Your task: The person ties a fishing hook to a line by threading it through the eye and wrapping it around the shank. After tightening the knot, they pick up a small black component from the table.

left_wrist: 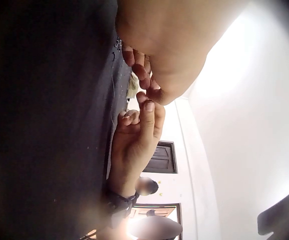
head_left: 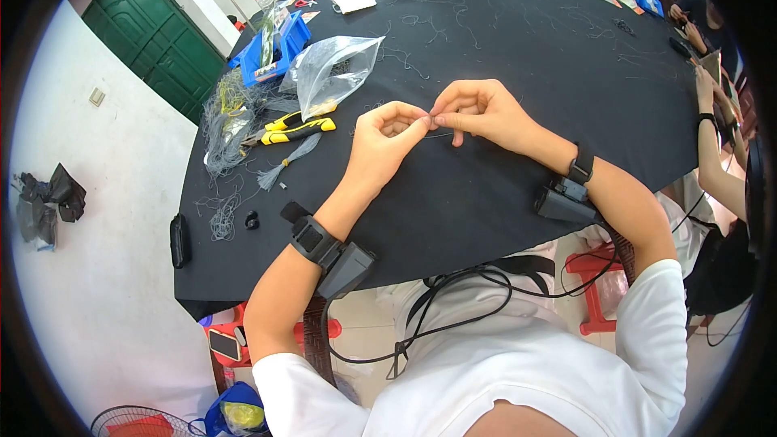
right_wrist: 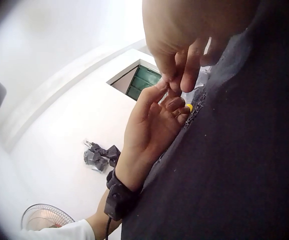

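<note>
Over the black-covered table, my left hand (head_left: 379, 139) and right hand (head_left: 489, 119) meet fingertip to fingertip. Each pinches between thumb and forefinger, and a thin grey thread (head_left: 439, 134) shows just below the fingertips. Most of that thread is hidden by the fingers. In the left wrist view, the right hand (left_wrist: 133, 142) comes up from below to the left thumb. The right wrist view has the left hand (right_wrist: 152, 125) with its thumb tip against the right fingertips. The other fingers of both hands are curled loosely.
Left of the hands lie yellow-black pliers (head_left: 299, 131), a tied thread bundle (head_left: 289, 162), a clear plastic bag (head_left: 330, 73) and a blue bin (head_left: 279, 48). Tangled grey thread (head_left: 222, 218) lies nearer the left edge. Black cables (head_left: 461, 273) hang across my lap. Other people sit at the right.
</note>
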A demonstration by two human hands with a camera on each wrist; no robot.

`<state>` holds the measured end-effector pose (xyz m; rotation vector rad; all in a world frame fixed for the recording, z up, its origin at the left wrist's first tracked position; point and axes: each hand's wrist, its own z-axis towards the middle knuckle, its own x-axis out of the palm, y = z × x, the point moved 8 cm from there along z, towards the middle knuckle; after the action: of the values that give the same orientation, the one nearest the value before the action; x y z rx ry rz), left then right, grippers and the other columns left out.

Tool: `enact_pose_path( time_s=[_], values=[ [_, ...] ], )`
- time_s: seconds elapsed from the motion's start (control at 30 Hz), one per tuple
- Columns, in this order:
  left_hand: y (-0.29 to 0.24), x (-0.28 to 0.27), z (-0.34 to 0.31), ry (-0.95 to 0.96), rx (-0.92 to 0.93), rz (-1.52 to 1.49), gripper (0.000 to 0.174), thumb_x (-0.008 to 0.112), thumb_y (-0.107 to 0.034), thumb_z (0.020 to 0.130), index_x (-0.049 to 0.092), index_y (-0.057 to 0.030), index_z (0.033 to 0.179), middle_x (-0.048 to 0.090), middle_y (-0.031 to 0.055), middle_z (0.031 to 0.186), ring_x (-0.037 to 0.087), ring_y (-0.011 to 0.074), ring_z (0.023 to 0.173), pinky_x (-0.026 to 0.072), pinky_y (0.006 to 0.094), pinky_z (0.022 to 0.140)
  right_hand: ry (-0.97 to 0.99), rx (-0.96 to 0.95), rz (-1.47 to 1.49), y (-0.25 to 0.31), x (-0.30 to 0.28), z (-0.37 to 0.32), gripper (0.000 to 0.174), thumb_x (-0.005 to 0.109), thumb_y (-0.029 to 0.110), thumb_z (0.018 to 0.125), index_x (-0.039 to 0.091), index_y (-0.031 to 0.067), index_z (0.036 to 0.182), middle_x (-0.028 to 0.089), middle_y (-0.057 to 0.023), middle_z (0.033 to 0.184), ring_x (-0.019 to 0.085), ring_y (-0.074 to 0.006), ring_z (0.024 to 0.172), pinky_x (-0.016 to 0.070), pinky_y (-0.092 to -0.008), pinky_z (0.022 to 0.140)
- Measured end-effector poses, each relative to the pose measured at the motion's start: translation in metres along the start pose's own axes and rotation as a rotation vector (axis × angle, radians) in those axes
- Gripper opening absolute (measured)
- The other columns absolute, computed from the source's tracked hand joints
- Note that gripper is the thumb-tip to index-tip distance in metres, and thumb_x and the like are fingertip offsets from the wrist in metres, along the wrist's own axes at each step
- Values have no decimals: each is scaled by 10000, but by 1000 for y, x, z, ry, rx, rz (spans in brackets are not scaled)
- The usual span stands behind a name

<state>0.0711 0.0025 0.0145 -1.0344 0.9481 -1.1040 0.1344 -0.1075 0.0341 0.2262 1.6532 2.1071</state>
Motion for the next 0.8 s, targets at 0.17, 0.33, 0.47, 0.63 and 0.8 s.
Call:
enact_pose_path(
  time_s=[0.17,0.33,0.47,0.63,0.8],
  values=[
    [-2,2,0,9,31,-11,121,607,-63,826,619,27,907,660,94,860,624,106,797,482,212,727,-1,-11,21,-11,-3,2,126,592,83,850,577,-23,917,644,-106,850,605,-111,646,492,-213,598],
    [-2,4,0,34,17,-16,135,613,-73,830,612,25,923,662,101,871,631,121,827,484,223,750,13,0,21,-11,-2,1,122,583,87,849,553,-20,902,639,-111,838,606,-113,640,486,-209,593],
    [-2,4,0,37,2,-23,143,615,-77,834,608,23,936,662,98,869,631,122,813,482,221,743,8,-3,28,-12,-1,1,88,558,64,858,550,-8,909,631,-87,807,590,-100,622,473,-206,559],
    [1,2,1,6,-23,-17,166,627,-90,832,620,25,952,661,91,862,622,112,784,475,215,712,15,21,14,-11,0,0,83,551,67,861,536,-1,906,627,-87,793,580,-97,603,463,-203,558],
    [2,3,0,8,-44,-32,197,641,-112,826,641,28,965,665,90,863,610,102,779,470,220,704,-1,21,-13,-12,-1,0,83,550,72,865,531,2,905,613,-72,775,574,-91,598,459,-201,557]
  ],
)
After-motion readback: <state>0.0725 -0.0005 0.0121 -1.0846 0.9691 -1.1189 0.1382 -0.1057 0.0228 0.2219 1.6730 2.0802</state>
